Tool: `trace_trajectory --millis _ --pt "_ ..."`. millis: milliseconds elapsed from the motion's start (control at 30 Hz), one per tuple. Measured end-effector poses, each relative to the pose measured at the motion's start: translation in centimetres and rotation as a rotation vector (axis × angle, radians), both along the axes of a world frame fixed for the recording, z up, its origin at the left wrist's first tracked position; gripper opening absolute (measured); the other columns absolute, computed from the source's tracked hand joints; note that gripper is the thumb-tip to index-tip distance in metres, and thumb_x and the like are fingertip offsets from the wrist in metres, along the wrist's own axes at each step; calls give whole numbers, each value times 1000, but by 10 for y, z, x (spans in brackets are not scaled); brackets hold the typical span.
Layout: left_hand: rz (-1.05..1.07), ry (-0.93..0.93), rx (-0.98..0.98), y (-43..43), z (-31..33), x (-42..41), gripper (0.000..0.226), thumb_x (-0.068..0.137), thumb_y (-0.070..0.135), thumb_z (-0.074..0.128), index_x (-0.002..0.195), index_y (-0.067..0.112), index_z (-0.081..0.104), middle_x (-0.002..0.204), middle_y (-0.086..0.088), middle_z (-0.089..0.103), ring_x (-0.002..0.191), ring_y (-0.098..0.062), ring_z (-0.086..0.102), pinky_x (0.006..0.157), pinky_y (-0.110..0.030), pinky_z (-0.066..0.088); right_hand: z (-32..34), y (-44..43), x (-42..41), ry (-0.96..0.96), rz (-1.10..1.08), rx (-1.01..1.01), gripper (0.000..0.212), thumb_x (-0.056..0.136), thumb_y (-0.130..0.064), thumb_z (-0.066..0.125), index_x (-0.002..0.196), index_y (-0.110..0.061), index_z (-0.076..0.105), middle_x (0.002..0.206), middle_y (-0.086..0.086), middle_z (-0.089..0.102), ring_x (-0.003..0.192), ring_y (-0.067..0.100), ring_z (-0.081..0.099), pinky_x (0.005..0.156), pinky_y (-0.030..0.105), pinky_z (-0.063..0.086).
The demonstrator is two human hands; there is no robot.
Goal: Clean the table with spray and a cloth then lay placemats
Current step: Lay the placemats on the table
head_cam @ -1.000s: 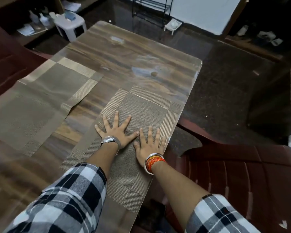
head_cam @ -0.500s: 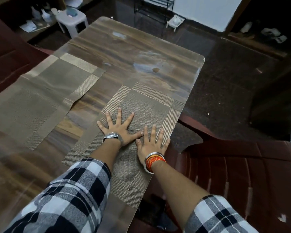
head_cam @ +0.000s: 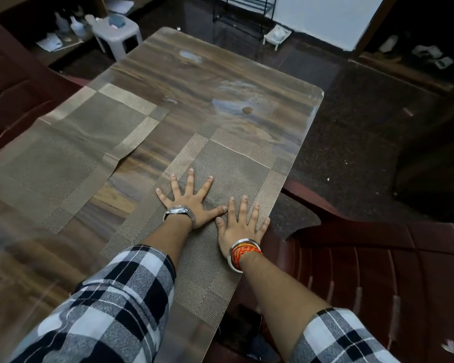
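The left hand point(head_cam: 192, 203) lies palm down with all fingers straight and spread wide, its thumb tip just beside the index finger of the right hand point(head_cam: 237, 226). The right hand lies palm down, fingers straight and slightly spread, positioned a little nearer the body. Both forearms point(head_cam: 168, 237) extend forward, bare from the checked sleeves point(head_cam: 121, 297) to the wrists.

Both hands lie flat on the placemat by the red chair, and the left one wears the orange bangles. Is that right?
Not quite. In the head view, the orange bangles sit on the right hand; the left hand wears a silver watch. Both hands do lie flat on the placemat by the red chair.
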State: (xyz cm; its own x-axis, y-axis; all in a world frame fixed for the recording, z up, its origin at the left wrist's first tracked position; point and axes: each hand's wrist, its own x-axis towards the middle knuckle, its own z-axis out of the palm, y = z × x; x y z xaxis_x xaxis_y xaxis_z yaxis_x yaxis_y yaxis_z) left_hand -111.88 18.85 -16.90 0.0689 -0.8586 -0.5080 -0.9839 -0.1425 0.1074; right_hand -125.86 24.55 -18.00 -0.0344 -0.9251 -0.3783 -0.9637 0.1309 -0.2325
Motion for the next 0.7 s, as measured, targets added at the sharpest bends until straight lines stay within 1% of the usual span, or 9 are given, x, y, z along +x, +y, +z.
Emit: trace_trajectory --millis 100,200,300,367,467,567,633,700 --pt "-27 18 23 0 1 4 94 61 98 16 137 60 -25 150 11 -41 139 -40 -33 101 -76 -12 2 0 0 -3 4 22 62 98 -57 14 151 -38 -12 158 -7 -27 143 27 -31 108 59 -21" --pt "-62 60 6 3 2 8 87 70 93 18 141 58 -18 154 14 -32 142 -35 -29 104 -73 -12 4 0 -1 -7 6 18 62 98 -57 13 151 -38 -11 159 -6 -26 143 27 -30 110 59 -20" --pt "-97 79 -89 13 6 12 78 80 84 21 146 54 -8 159 14 -21 146 -27 -20 110 -68 -7 6 0 -1 -5 -7 11 63 97 -58 13 152 -37 -10 160 -6 -23 145 26 -27 111 58 -18" --pt "-100 97 -155 20 10 18 75 84 79 24 148 51 -5 160 14 -18 148 -23 -15 112 -65 -5 9 1 -1 -14 -30 -3 66 96 -61 13 152 -35 -9 161 -5 -21 146 26 -24 113 56 -19" --pt "-77 81 -216 25 23 30 75 87 75 26 148 50 -9 158 14 -21 148 -19 -16 114 -62 -5 19 2 -3 -32 -41 -83 69 94 -65 12 153 -33 -7 162 -4 -17 147 28 -19 112 55 -19" --pt "-41 56 -302 35 52 44 72 91 70 27 149 47 -7 159 13 -18 148 -16 -13 115 -60 -5 42 5 0 -67 -22 -157 71 95 -62 14 154 -29 -6 161 -4 -17 147 28 -20 113 54 -16" --pt "-22 50 -408 44 77 51 70 93 65 29 151 44 -3 160 13 -15 149 -14 -7 115 -58 -4 62 5 4 -63 6 -227 71 96 -58 15 154 -25 -9 161 -4 -19 147 26 -21 115 53 -14" --pt "-3 1 -535 56 108 57 70 93 64 28 152 41 -3 161 12 -12 149 -15 -2 116 -58 -2 91 3 7 -61 54 -321 71 97 -54 16 153 -21 -13 160 -3 -22 147 25 -22 117 52 -14"
